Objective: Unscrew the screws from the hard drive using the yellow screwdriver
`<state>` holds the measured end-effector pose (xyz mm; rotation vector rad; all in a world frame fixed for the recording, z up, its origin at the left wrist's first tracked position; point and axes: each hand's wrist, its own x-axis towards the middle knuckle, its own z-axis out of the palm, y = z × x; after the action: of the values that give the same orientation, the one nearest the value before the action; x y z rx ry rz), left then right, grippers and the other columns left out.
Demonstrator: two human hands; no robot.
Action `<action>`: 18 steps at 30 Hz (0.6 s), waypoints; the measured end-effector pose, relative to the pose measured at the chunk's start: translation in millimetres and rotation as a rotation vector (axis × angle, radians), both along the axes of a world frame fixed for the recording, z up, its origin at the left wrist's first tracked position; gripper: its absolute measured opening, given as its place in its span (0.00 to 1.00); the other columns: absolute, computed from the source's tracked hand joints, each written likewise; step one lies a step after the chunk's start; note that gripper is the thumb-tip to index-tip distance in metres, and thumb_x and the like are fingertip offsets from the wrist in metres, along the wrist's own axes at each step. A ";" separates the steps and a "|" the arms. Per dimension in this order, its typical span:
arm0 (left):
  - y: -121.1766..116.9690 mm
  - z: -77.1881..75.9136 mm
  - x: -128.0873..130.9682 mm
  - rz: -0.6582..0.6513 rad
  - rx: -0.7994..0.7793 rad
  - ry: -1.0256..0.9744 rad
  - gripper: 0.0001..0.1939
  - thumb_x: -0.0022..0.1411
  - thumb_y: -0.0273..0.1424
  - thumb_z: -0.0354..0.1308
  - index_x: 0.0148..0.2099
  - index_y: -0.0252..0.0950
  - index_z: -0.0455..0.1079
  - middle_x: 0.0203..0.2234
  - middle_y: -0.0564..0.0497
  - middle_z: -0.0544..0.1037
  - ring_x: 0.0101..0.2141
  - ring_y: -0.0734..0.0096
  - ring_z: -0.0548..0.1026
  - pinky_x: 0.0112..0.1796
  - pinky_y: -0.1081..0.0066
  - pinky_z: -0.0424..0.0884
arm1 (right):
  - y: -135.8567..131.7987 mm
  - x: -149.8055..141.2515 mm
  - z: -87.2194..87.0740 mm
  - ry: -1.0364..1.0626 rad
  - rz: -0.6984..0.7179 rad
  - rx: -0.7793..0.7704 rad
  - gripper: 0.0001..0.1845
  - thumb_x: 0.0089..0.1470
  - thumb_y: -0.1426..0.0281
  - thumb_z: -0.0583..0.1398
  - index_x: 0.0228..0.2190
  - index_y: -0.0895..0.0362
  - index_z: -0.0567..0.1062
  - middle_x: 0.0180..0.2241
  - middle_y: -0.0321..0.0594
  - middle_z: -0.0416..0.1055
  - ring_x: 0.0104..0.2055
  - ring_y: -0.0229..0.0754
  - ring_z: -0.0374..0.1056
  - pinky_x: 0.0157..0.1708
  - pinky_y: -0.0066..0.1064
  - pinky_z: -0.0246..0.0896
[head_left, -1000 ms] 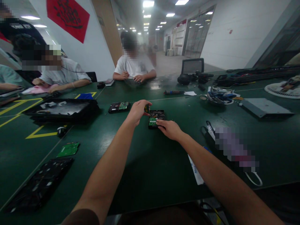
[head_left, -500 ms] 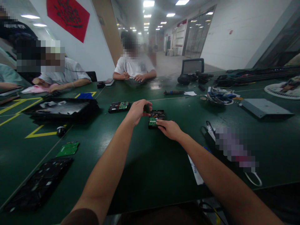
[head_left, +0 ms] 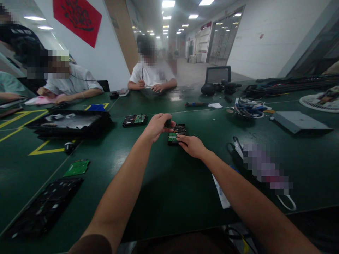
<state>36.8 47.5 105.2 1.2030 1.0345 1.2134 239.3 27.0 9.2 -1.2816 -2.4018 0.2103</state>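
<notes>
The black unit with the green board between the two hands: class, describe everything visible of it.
The box-like black unit lies flat on the green table, its green circuit board facing up at the near end. The far part is dark, with greyish, metal-looking details too small to identify. The right hand touches its near right side. The left hand, holding a dark object, is at its far left side; whether that object touches the unit is unclear.
</notes>
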 end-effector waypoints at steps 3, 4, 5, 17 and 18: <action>4.0 -2.9 -2.1 0.060 0.032 -0.012 0.11 0.58 0.38 0.64 0.36 0.35 0.70 0.30 0.45 0.78 0.34 0.63 0.78 0.31 0.65 0.78 | 0.4 0.2 -1.2 0.007 0.002 -0.002 0.20 0.67 0.63 0.57 0.58 0.46 0.76 0.62 0.35 0.71 0.58 0.50 0.73 0.58 0.44 0.69; 5.7 -3.8 -3.5 0.097 0.060 0.009 0.11 0.58 0.38 0.64 0.35 0.35 0.71 0.30 0.46 0.78 0.33 0.65 0.77 0.30 0.67 0.78 | 0.6 0.3 -1.6 0.007 0.003 0.003 0.20 0.67 0.62 0.57 0.58 0.46 0.76 0.62 0.35 0.71 0.58 0.50 0.73 0.58 0.44 0.69; 7.2 -4.4 -4.9 0.132 0.093 0.044 0.11 0.57 0.38 0.64 0.34 0.35 0.72 0.30 0.47 0.77 0.33 0.66 0.76 0.29 0.70 0.77 | 0.7 0.5 -2.1 0.007 0.003 0.008 0.20 0.67 0.62 0.57 0.58 0.46 0.76 0.62 0.35 0.71 0.58 0.50 0.73 0.58 0.45 0.69; 2.3 0.4 -3.6 0.048 0.051 -0.034 0.09 0.56 0.35 0.64 0.35 0.34 0.73 0.32 0.44 0.78 0.36 0.62 0.78 0.31 0.67 0.78 | 2.5 1.2 -3.6 -0.010 0.000 0.006 0.20 0.68 0.62 0.57 0.58 0.46 0.75 0.63 0.34 0.70 0.58 0.49 0.73 0.58 0.44 0.69; 3.5 -0.1 -4.3 0.096 0.076 -0.016 0.08 0.56 0.34 0.63 0.34 0.34 0.73 0.32 0.45 0.77 0.35 0.64 0.77 0.30 0.68 0.77 | 2.4 1.4 -3.7 -0.008 0.004 0.009 0.20 0.68 0.62 0.56 0.58 0.47 0.75 0.63 0.34 0.70 0.58 0.49 0.73 0.58 0.44 0.69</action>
<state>32.5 51.0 105.0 1.2117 1.0528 1.3448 240.7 29.4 5.5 -1.2764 -2.4099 0.1955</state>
